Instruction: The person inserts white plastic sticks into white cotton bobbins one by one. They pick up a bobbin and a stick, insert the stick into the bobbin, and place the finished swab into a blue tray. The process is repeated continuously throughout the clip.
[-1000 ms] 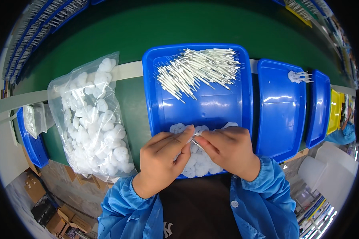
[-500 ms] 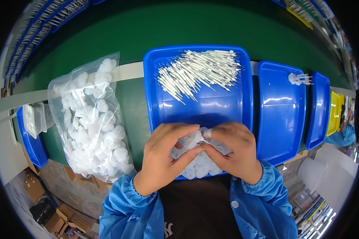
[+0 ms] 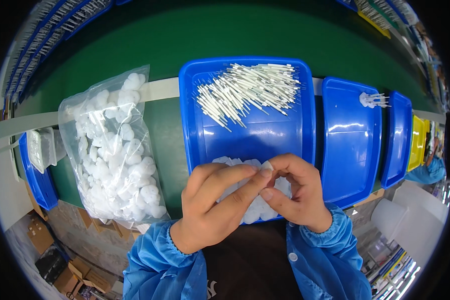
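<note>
My left hand (image 3: 210, 202) and my right hand (image 3: 302, 195) meet over the near end of a blue tray (image 3: 250, 145). The left fingers are pressed together and hide what they grip. My right hand is curled, its index fingertip against the left fingers and its thumb just below. A small white bit (image 3: 267, 165) shows where the fingertips meet; whether it is a finger covering or part of a workpiece, I cannot tell. Under the hands lie rounded white translucent pieces (image 3: 255, 210), partly covered. Thin white sticks with fine wire-like ends (image 3: 255, 90) are heaped at the tray's far end.
Left of the tray, a clear plastic bag (image 3: 116, 155) is full of similar white pieces. To the right, a second blue tray (image 3: 349, 145) holds a small cluster of stick-and-piece items (image 3: 372, 100). Beyond are another blue tray (image 3: 399, 145) and a yellow one (image 3: 418, 145).
The rounded white piece seen in the left fingers and the thin stick at the right fingertips are now hidden. The left fingers have closed in toward the right; the right thumb has moved slightly right and down.
</note>
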